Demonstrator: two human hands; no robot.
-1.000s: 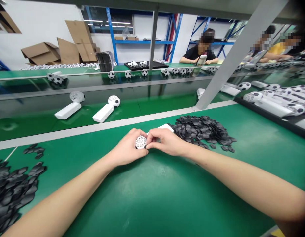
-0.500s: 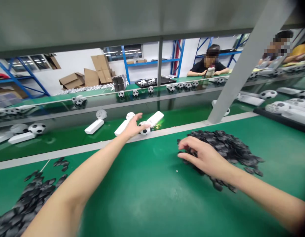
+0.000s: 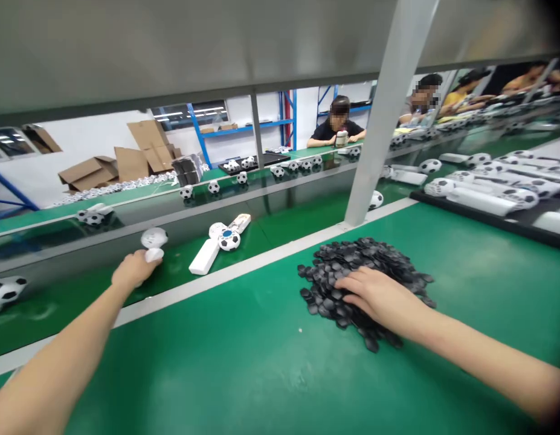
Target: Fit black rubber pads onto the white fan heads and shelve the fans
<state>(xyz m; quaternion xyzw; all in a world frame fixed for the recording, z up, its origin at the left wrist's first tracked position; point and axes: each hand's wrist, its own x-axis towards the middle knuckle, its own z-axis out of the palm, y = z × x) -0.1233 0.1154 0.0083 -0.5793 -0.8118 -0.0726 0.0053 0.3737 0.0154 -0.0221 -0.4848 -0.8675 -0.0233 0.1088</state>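
Observation:
My left hand (image 3: 131, 269) is closed around the white handle (image 3: 153, 255) of a piece with a soccer-ball head (image 3: 154, 237), over the dark green belt. To its right lie two more such pieces, one with its white handle (image 3: 204, 256) toward me and one whose soccer-ball head (image 3: 229, 240) shows a blue round spot. My right hand (image 3: 374, 296) rests on a heap of small black, flat, many-sided pieces (image 3: 325, 278). Its thumb and fingers are a little apart, fingertips among the pieces; nothing held shows.
A black tray (image 3: 483, 219) full of ball-headed pieces stands at the right. A slanted grey post (image 3: 374, 121) rises at the edge of the green worktop (image 3: 243, 362), below an overhead panel (image 3: 193, 48). Across the belt sit a person in black (image 3: 322, 136) and several others.
The view has swung right. My left hand has moved left along the belt, from beside a ball-headed piece to another one's handle, and closed. My right hand stays at the black heap.

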